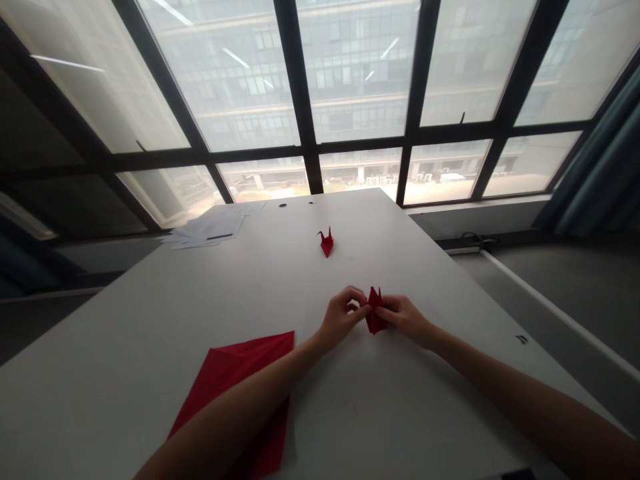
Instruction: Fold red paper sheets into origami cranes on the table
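A small folded red paper piece [375,320], with narrow points sticking up, is held between my two hands just above the white table. My left hand [345,311] pinches its left side between thumb and fingers. On the other side my right hand [404,316] grips it, thumb on the near face and fingers behind. Farther off stands a finished-looking red paper crane [327,245]. Beneath my left forearm lies a sheet of red paper [235,367], partly covered by the arm.
White paper sheets [205,223] with a dark pen [220,236] on them lie at the table's far left. The white table [150,320] reaches toward a wall of framed windows [357,67]. Blue curtains [595,160] hang at the right.
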`<state>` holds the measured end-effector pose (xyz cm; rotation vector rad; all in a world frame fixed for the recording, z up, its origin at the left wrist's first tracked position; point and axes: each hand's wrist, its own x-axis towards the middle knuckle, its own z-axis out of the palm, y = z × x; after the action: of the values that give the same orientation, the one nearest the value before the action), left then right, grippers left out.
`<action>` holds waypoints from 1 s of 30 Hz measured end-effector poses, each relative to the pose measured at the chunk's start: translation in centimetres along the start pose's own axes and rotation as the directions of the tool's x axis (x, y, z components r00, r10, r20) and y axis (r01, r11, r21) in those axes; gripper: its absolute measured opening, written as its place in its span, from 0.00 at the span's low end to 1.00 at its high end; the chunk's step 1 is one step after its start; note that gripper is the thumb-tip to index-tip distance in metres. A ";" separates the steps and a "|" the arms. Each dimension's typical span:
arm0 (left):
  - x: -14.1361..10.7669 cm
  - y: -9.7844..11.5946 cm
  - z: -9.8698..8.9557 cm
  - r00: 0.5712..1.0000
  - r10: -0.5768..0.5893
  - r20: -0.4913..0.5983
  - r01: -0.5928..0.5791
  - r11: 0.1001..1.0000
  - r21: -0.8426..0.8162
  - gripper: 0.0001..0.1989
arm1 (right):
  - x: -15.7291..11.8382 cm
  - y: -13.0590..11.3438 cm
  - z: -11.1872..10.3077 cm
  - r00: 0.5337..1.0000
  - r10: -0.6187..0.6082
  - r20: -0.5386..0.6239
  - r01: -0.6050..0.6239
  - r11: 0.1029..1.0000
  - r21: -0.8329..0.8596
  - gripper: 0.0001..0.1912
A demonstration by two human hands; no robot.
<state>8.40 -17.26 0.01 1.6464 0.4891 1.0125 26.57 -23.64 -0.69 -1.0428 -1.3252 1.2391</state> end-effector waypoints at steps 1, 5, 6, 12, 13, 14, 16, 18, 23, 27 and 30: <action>0.0 0.0 0.0 1.000 0.017 0.002 -0.017 1.000 0.017 0.11 | 0.0 0.0 0.0 1.000 -0.005 -0.008 0.005 1.000 0.004 0.22; -0.2 0.2 0.0 0.997 0.073 -0.007 -0.073 0.994 0.077 0.10 | 0.0 0.0 0.1 0.999 -0.027 -0.030 0.027 1.000 0.004 0.21; -0.2 0.2 0.0 0.997 0.081 -0.011 -0.080 0.993 0.087 0.10 | 0.0 0.0 0.1 0.999 -0.030 -0.033 0.030 1.000 0.006 0.21; -0.3 -0.1 0.3 0.997 0.073 -0.041 -0.069 0.994 0.086 0.09 | 0.1 0.1 0.3 0.996 -0.043 -0.084 0.045 0.998 0.032 0.20; -0.3 -0.2 0.3 0.997 0.059 -0.055 -0.055 0.996 0.075 0.10 | 0.1 0.1 0.3 0.994 -0.042 -0.100 0.045 0.999 0.025 0.21; -0.3 -0.3 0.3 0.996 0.047 -0.070 -0.043 0.997 0.062 0.11 | 0.1 0.1 0.3 0.993 -0.043 -0.114 0.046 0.999 0.018 0.21; -0.3 -0.4 0.3 0.997 0.022 -0.080 -0.020 0.999 0.036 0.14 | 0.1 0.0 0.4 0.989 -0.048 -0.139 0.050 0.999 0.012 0.21; -0.2 -0.6 0.3 0.998 -0.008 -0.057 0.009 1.000 0.029 0.18 | 0.1 -0.1 0.5 0.986 -0.056 -0.154 0.059 0.998 0.016 0.21; -0.1 -0.8 0.3 0.999 -0.041 -0.030 0.043 0.997 0.064 0.14 | 0.0 -0.2 0.7 0.981 -0.066 -0.182 0.067 0.998 -0.001 0.21; -0.2 -0.7 0.3 0.998 -0.036 -0.054 0.039 0.997 0.060 0.14 | 0.0 -0.3 0.9 0.979 -0.071 -0.193 0.066 0.997 -0.034 0.21; -0.2 -0.6 0.3 0.997 -0.045 -0.059 0.047 0.998 0.043 0.14 | -0.1 -0.5 1.0 0.980 -0.070 -0.185 0.067 0.997 -0.023 0.20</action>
<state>8.59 -17.37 -0.61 1.6412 0.5889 1.0240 25.58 -23.89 -0.16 -1.0879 -1.2183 1.0541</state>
